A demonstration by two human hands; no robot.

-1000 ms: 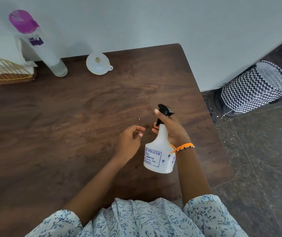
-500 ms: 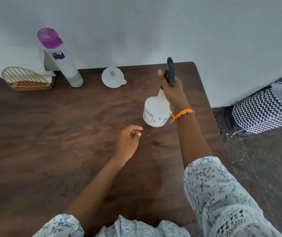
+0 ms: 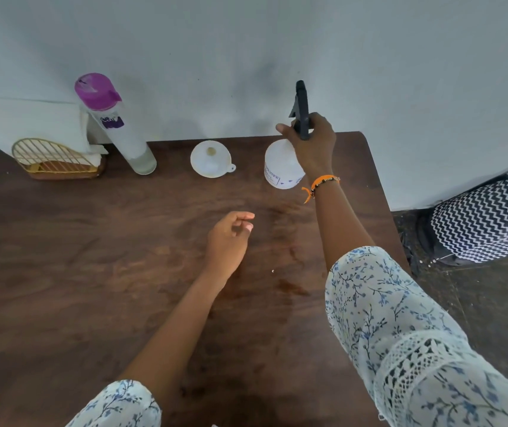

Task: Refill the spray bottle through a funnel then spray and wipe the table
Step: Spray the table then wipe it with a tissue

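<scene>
- Dark walnut-brown wood, the table (image 3: 62, 272) runs from the person's lap to the pale wall, and its near half carries nothing but forearms in flowered sleeves. A faint damp-looking smear shows on the grain toward the right, though I cannot say for sure that it is wet.
- Nearest of the two, the left hand (image 3: 228, 238) hangs just over the middle of the table with fingers loosely curled and nothing in them. It looks parked there, ready to steady or fetch something.
- Further out, the right hand (image 3: 311, 143) is wrapped round the neck and black trigger head (image 3: 301, 109) of the spray bottle (image 3: 280, 167), arm at full stretch. The white bottle is at the far right of the table, by the wall; whether its base touches the wood or hangs just above it I cannot tell.
- The grip by the neck suits carrying rather than spraying, and the spot makes sense: the bottle sits just right of the funnel (image 3: 211, 158).
- That white funnel lies mouth-up near the back edge, apart from the bottle.
- Left of it, a tall clear bottle with a magenta cap (image 3: 114, 124) leans back against the wall, a little liquid low inside, likely the refill supply.
- Far left, a gold wire holder (image 3: 52, 155) with white napkins (image 3: 85, 140), probably for the wiping.
- Off the table on the right, a zigzag-patterned basket (image 3: 486, 217) stands on the floor.
</scene>
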